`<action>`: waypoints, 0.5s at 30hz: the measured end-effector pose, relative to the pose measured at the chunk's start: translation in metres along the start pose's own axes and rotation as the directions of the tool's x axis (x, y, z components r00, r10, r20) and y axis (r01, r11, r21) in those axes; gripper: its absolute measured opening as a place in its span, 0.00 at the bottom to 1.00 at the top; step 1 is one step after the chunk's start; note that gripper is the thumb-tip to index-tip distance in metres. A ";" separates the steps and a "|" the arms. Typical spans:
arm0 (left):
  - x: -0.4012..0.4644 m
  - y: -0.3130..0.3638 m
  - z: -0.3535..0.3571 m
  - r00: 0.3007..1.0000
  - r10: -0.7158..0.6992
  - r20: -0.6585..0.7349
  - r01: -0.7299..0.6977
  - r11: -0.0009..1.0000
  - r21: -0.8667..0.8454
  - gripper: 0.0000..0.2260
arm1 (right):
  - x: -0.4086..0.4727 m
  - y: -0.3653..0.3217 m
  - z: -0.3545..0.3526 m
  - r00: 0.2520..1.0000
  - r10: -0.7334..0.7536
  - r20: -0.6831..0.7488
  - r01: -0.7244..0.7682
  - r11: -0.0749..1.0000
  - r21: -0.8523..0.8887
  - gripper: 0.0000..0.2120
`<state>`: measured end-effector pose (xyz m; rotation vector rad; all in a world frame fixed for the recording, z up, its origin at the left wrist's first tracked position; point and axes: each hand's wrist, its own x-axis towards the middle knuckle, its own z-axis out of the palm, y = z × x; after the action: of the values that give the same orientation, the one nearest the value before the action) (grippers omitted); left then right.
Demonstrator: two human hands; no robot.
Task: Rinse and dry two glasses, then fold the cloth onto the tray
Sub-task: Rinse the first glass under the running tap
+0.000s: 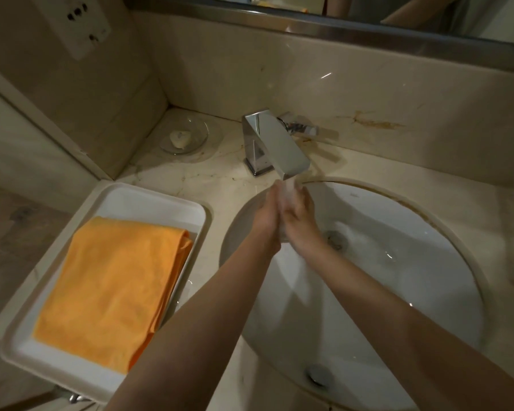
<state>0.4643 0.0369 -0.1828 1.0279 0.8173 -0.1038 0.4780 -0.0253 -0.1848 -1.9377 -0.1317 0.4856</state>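
Both hands together under the tap spout, over the basin. Left hand and right hand press palm toward palm, fingers extended upward into the water stream. A clear glass seems to sit between them, visible only as a pale blur between the palms and below the heels of the hands; whether the fingers curl round it I cannot tell. Water blurs the fingertips.

Directly above the fingertips: chrome faucet, spout end just touching the stream. Below and around the hands: white round sink, water running toward the drain just right of the right wrist.

Left of the hands, well apart: white tray on the counter, with the orange cloth lying folded in it, nearer the tray's front end. Beyond the tray, left of the faucet: clear glass dish holding a small pale soap piece. Wall socket high at far left.
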 end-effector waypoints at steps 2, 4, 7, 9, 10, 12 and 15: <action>-0.001 0.002 -0.003 1.000 0.020 -0.009 -0.020 1.000 0.024 0.21 | 0.000 0.001 -0.003 0.999 -0.005 0.051 0.005 1.000 0.005 0.25; 0.003 0.002 -0.005 0.999 0.040 0.003 -0.040 0.999 0.004 0.22 | 0.008 0.001 -0.009 0.998 -0.007 0.061 0.004 0.999 0.033 0.24; -0.001 0.002 -0.001 0.998 0.060 0.010 -0.060 0.998 0.016 0.25 | 0.018 -0.007 -0.017 0.969 0.235 0.080 -0.246 0.947 0.206 0.22; 0.000 0.001 0.003 0.997 0.080 -0.014 -0.079 0.994 0.070 0.22 | 0.016 -0.009 -0.026 0.910 0.390 0.142 -0.415 0.837 0.358 0.25; 0.001 0.001 0.004 0.996 0.085 -0.019 -0.083 0.992 0.091 0.20 | 0.015 -0.008 -0.029 0.889 0.424 0.173 -0.457 0.798 0.392 0.27; 0.001 0.000 0.007 0.996 0.083 -0.016 -0.080 0.990 0.115 0.19 | 0.011 -0.006 -0.029 0.878 0.431 0.207 -0.478 0.788 0.387 0.31; 0.002 -0.003 0.007 0.994 0.105 -0.014 -0.103 0.988 0.113 0.22 | 0.008 -0.003 -0.024 0.916 0.368 0.160 -0.400 0.871 0.285 0.31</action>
<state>0.4681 0.0304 -0.1850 1.1774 0.7811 -0.0511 0.4949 -0.0419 -0.1766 -1.6245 0.2631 0.8194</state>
